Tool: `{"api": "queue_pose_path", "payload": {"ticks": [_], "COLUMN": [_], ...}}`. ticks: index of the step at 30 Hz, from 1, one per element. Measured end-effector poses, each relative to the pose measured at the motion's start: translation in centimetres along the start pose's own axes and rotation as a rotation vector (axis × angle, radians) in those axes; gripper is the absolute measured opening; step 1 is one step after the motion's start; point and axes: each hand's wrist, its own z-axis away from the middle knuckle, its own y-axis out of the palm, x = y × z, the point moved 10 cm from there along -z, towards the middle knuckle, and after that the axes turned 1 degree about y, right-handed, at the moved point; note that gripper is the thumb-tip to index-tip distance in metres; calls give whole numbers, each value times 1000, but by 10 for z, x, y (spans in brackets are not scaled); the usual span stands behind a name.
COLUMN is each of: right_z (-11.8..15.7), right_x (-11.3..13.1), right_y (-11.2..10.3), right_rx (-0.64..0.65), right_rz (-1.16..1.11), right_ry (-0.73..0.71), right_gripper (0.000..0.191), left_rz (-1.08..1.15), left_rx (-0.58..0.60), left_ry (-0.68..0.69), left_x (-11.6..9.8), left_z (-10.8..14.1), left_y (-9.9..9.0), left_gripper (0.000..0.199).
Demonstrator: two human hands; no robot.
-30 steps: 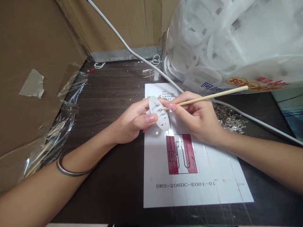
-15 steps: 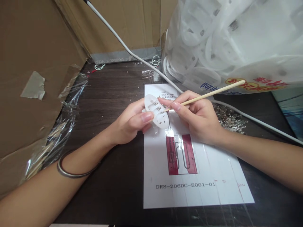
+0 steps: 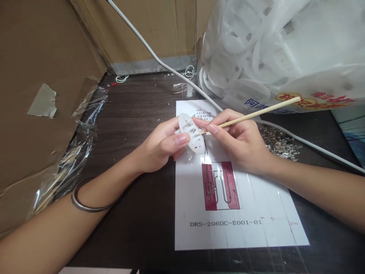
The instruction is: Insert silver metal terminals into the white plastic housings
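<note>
My left hand (image 3: 168,142) is closed on an oval white plastic piece (image 3: 196,142), thumb on its near face. The piece is tilted and has slots with small metal parts (image 3: 191,127) in it. Between the thumb and fingers of my right hand (image 3: 239,139) is a thin wooden stick (image 3: 262,111), slanting up to the right. Its lower tip touches or almost touches the piece near the metal parts. Under both hands lies a printed sheet (image 3: 216,238) with a red-and-white diagram. The left fingers behind the piece are mostly hidden.
A clear bag (image 3: 273,57) full of similar white pieces stands at the back right. A pile of small metal parts (image 3: 282,144) lies behind my right wrist. A white cable (image 3: 159,62) crosses the dark table (image 3: 137,101). Cardboard (image 3: 37,49) walls the left and back.
The white piece has turned slightly in my left hand, so it looks narrower. The stick stays against it. The whole view has shifted slightly.
</note>
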Motion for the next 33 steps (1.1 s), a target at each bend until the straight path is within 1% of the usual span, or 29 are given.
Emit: {"api": "queue_pose_path", "payload": {"ticks": [5, 9, 12, 15, 20, 23, 29, 33], "right_z": [1, 2, 2, 1, 0, 1, 2, 1], "right_x": [7, 8, 7, 7, 3, 3, 4, 2], "right_y": [2, 2, 1, 1, -6, -7, -7, -6], "right_rx": [12, 5, -6, -12, -84, -105, -103, -85], "right_rz": [57, 108, 131, 96, 133, 146, 205, 132], "right_ry": [-72, -96, -92, -71, 9, 26, 17, 23], "right_gripper": [12, 10, 9, 10, 14, 15, 15, 16], "left_rz": [34, 37, 32, 50, 56, 43, 25, 13], "left_rx": [-71, -84, -85, -75, -27, -21, -20, -13], "left_ry": [-111, -152, -142, -111, -40, -11, -14, -2], "left_x": [10, 13, 12, 9, 3, 2, 3, 1], "left_z": [0, 1, 1, 0, -1, -1, 0, -1], "left_y": [-7, -8, -8, -6, -2, -2, -2, -1], "left_gripper": [44, 41, 39, 37, 33, 33, 35, 34]}}
